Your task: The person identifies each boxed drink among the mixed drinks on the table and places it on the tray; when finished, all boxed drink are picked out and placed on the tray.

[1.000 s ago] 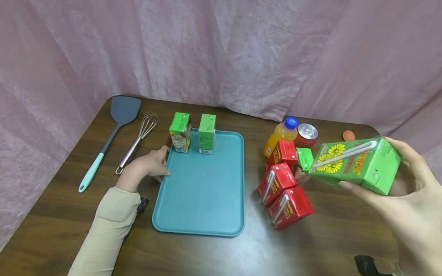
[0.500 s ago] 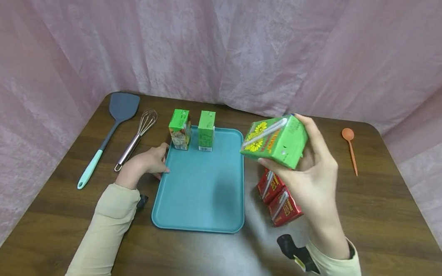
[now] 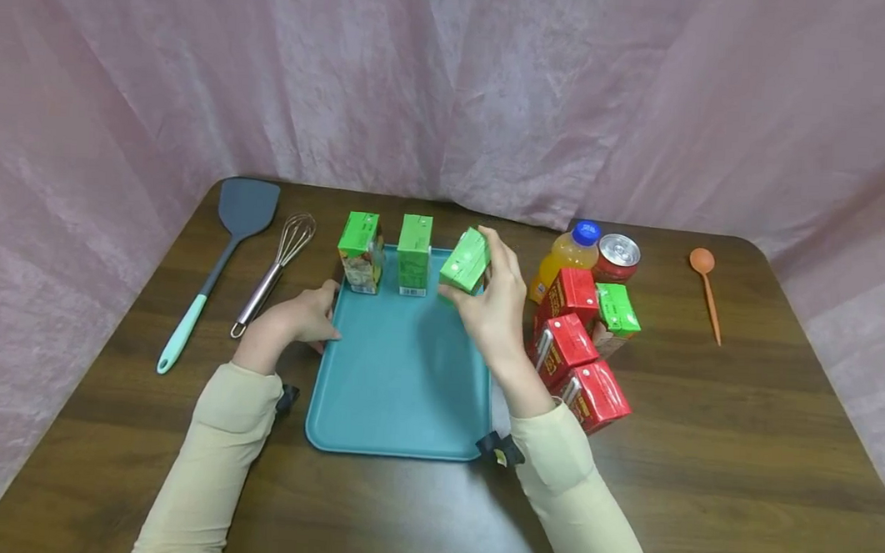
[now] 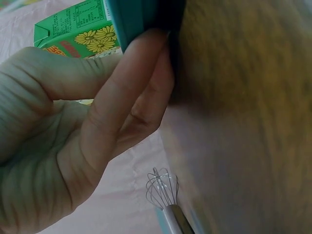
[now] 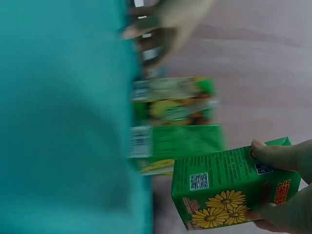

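A blue-green tray (image 3: 399, 391) lies on the table. My left hand (image 3: 301, 315) pinches its left rim between thumb and fingers, as the left wrist view shows close up. My right hand (image 3: 497, 309) grips a green drink carton (image 3: 466, 259) with yellow flowers (image 5: 226, 202), tilted above the tray's back right corner. Fingers and thumb hold opposite sides of it near one end. Two more cartons stand upright along the tray's back edge: a green one with a fruit picture (image 3: 361, 251) at the left corner, and a plain-backed green one (image 3: 415, 254) beside it.
Right of the tray cluster several red cartons (image 3: 565, 350), a green-topped carton (image 3: 615, 312), an orange drink bottle (image 3: 570, 254) and a red can (image 3: 617, 256). An orange spoon (image 3: 706, 290) lies farther right. At left lie a whisk (image 3: 277, 272) and a spatula (image 3: 226, 257).
My right hand has carried the green drink carton leftward, from over the right side of the table to above the tray's back right corner. The left hand keeps its place on the rim.
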Demonstrator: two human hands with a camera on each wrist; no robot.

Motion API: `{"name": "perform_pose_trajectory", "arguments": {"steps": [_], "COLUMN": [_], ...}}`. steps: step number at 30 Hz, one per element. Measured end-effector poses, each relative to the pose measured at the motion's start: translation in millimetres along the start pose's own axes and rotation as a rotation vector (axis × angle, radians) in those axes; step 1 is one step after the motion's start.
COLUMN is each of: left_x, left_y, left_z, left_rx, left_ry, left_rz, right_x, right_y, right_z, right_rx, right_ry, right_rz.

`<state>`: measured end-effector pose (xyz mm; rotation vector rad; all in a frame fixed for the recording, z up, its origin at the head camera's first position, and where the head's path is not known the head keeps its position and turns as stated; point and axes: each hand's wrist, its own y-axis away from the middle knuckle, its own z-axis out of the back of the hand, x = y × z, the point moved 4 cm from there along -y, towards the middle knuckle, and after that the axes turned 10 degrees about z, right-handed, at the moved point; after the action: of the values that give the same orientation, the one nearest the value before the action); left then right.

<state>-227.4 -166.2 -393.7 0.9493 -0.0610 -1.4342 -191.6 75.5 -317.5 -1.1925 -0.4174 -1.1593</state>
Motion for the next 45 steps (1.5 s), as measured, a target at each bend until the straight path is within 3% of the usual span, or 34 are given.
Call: {"name": "perform_pose_trajectory", "arguments": {"steps": [4, 6, 12, 18, 26, 30, 38, 45], "left_x": [-3.7, -4.3, -5.1, -6.1, -6.1, -5.4, -1.1, 2.3], "left_y": [-0.4, -0.5, -0.1, 1.4, 1.5, 0.6, -1.3, -2.5], "left_z": [-2.9, -4.3, -4.3, -0.7, -1.7, -3.4, -5.0, 0.9], "left_rx": [0.009, 0.011, 0.008, 0.004, -0.002, 0.0, 0.008, -0.003], "left_ry": [-0.005, -0.013, -0.04, -0.04, -0.032, -0.022, -0.024, -0.042], "left_rz": [-0.013, -0.01, 0.004, 0.01, -0.012, -0.014, 0.015, 0.015], "right_x": [-19, -27, -40, -36, -46, -48, -18, 34], "right_y": [-0.7, -0.9, -2.3, -9.7, -20.9, -18.4, -2.1, 20.5], "right_z": [-15, -20, -22, -23, -21, -21, -10, 28], "right_rx": [0.041, 0.059, 0.125, 0.173, 0.202, 0.205, 0.238, 0.301], "right_ry": [0.093, 0.09, 0.151, 0.273, 0.244, 0.247, 0.249, 0.253], "right_rz": [-0.072, -0.11, -0.217, -0.198, -0.192, -0.14, -0.024, 0.099]}}
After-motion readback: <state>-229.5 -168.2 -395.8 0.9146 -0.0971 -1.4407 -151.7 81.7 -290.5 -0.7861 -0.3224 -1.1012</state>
